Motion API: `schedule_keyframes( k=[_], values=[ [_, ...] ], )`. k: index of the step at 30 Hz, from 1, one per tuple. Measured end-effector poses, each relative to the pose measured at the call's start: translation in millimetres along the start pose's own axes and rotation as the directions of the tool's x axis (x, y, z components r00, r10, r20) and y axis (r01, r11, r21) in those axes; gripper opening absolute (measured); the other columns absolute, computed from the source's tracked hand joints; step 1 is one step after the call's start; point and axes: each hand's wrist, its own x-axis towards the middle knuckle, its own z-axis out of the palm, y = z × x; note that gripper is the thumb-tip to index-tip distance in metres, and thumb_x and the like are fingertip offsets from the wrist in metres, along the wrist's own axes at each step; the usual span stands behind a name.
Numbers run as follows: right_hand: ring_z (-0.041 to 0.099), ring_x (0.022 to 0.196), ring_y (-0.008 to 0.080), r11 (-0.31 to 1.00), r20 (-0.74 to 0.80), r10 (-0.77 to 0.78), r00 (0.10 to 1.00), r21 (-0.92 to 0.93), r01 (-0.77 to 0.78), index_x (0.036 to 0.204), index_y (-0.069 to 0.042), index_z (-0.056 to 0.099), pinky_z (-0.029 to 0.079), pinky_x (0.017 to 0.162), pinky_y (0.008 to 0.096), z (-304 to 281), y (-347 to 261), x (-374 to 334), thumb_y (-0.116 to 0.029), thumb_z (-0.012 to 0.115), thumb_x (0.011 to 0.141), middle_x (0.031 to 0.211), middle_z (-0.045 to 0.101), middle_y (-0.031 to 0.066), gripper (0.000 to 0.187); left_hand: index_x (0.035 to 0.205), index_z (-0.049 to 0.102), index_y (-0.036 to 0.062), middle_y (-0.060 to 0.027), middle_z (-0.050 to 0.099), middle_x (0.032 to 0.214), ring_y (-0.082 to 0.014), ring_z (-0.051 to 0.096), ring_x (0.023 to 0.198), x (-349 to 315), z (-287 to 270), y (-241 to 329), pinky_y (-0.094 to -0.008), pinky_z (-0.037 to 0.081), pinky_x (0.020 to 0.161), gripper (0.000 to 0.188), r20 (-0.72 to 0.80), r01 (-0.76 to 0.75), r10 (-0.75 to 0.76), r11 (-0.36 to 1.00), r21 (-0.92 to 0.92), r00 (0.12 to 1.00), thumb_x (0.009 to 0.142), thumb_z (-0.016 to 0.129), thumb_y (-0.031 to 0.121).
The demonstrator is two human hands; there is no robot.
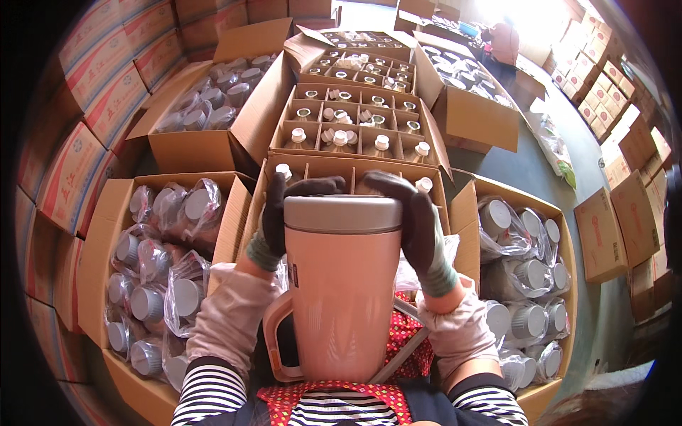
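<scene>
Upright in front of my body is a large pink thermos jug (344, 298) with a grey lid (343, 213) and a side handle (280, 334) at its lower left. My left hand (273, 216), in a dark glove, closes round the left side of the lid, its fingers bent along the far edge. On the opposite side my right hand (420, 231), gloved alike, grips the lid with fingers curled over the far rim. Just beyond the jug stands a divided carton (323, 167) with white-capped bottles in its cells. The jug hides part of that carton.
Open cartons of plastic-wrapped, grey-lidded vessels flank me at the left (92, 284) and right (465, 220). Farther cartons stand ahead, including a divided one (284, 135) of bottles. Stacked boxes (78, 177) line the left wall. A person (504, 46) is at the far right.
</scene>
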Motion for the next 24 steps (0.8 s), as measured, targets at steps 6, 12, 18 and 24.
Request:
schedule_keyframes(
  k=[6,12,18,24],
  values=[
    [0.068,0.108,0.027,0.986,-0.074,-0.021,0.997,0.162,0.033,0.113,0.007,0.068,0.05,0.101,0.0376,-0.1,12.0,-17.2,-0.032,0.042,0.112,0.111,0.072,0.0172,0.047,0.109,0.072,-0.0069,-0.021,0.074,0.113,-0.035,0.065,0.117,2.9,10.9,-3.3,-0.0451,0.042,0.115,0.072,0.095,-0.189,0.164,0.834,0.518,0.982,0.114,0.023,0.046],
    [0.069,0.106,0.0302,0.988,-0.079,-0.157,0.984,-0.016,0.156,0.109,0.006,0.066,0.053,0.098,0.04,7.3,36.6,-17.1,-0.026,0.048,0.107,0.112,0.072,0.0197,0.036,0.113,0.071,-0.0097,-0.0213,0.076,0.111,-0.035,0.067,0.117,-3.5,4.3,5.9,-0.045,0.042,0.116,0.073,0.081,-0.171,0.153,0.778,0.604,0.985,0.113,0.028,0.049],
    [0.067,0.106,0.024,0.984,-0.008,0.164,0.987,0.075,-0.162,0.111,0.006,0.067,0.049,0.099,0.0342,8.8,-30.4,2.8,-0.028,0.044,0.11,0.113,0.072,0.0162,0.041,0.129,0.066,-0.0056,-0.0233,0.07,0.13,-0.0343,0.066,0.119,31.0,-14.6,-23.1,-0.0475,0.047,0.113,0.072,0.165,0.293,-0.26,0.929,-0.226,0.951,0.109,0.035,0.056],
    [0.069,0.107,0.0285,0.99,0.062,0.072,0.995,-0.128,-0.064,0.113,0.007,0.072,0.05,0.1,0.0387,6.4,-44.4,2.2,-0.016,0.057,0.102,0.109,0.074,0.0182,0.03,0.127,0.067,-0.0073,-0.0254,0.067,0.132,-0.0355,0.058,0.131,28.8,-5.8,-36.0,-0.0502,0.039,0.12,0.066,0.379,0.209,-0.069,0.916,-0.343,0.923,0.11,0.036,0.049]
  ],
)
